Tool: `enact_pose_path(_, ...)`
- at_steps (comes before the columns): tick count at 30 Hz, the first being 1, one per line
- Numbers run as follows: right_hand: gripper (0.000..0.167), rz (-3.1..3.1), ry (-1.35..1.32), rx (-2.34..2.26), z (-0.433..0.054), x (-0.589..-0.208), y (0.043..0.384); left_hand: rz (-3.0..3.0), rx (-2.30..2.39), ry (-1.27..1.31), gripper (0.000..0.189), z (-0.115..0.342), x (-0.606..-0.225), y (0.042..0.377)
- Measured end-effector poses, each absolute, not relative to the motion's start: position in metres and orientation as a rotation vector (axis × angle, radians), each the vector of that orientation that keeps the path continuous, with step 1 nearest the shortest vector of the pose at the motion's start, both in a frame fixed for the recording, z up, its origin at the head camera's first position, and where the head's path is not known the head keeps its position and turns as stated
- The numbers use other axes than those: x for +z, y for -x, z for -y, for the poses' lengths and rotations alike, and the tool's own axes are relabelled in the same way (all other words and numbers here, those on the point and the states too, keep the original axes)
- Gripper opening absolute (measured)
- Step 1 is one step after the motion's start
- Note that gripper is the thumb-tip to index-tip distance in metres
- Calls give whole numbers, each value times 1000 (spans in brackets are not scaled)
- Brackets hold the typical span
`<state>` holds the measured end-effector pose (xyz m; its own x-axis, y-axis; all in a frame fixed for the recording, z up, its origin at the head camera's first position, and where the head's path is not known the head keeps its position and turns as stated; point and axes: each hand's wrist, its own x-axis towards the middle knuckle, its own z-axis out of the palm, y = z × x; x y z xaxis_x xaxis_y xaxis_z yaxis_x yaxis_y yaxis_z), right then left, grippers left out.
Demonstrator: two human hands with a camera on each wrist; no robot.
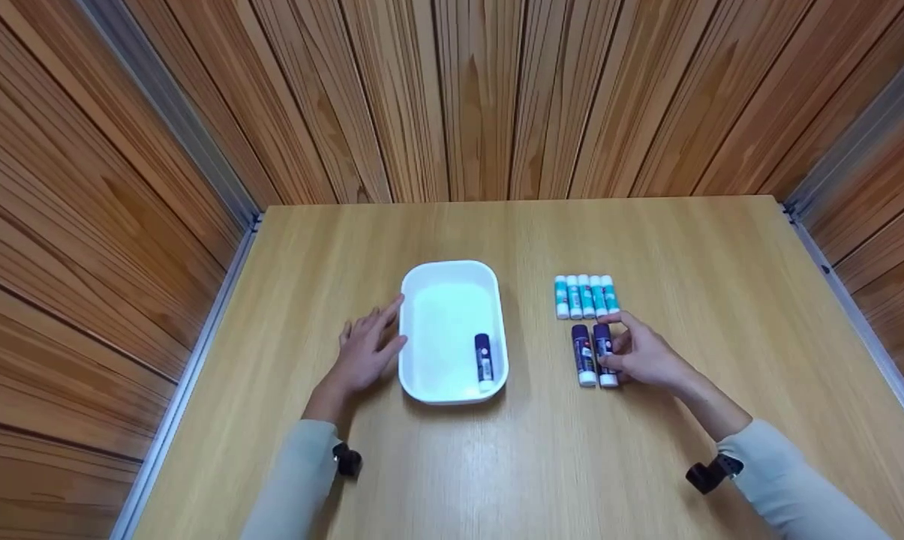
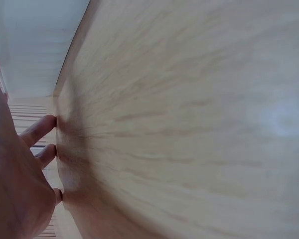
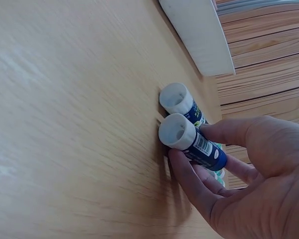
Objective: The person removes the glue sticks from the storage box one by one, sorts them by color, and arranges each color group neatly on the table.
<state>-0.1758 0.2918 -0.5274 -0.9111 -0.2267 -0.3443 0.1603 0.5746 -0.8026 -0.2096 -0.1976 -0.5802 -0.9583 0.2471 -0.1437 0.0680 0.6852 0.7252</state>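
A white tray (image 1: pixel 450 330) stands on the table with one dark purple glue stick (image 1: pixel 484 360) lying inside, near its right wall. At the tray's left side is my left hand (image 1: pixel 365 352), index finger and thumb against the rim; in the left wrist view its other fingertips touch the tabletop. My right hand (image 1: pixel 643 356) pinches a dark glue stick (image 3: pixel 202 149) with a white base between thumb and fingers. Right beside that one lies another dark glue stick (image 1: pixel 584 356). Whether the pinched stick still touches the table, I cannot tell.
Several teal-and-white glue sticks (image 1: pixel 587 297) lie in a row just behind the dark ones. The wooden table (image 1: pixel 452 472) is bounded by a plank wall (image 1: pixel 482 105) at the back and by walls at both sides.
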Motion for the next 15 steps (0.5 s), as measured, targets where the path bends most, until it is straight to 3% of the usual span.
enact_pose_path(15, 70, -2401, 49, -1225, -290, -529, 181, -2669, 1141, -265, 72, 198, -581, 209)
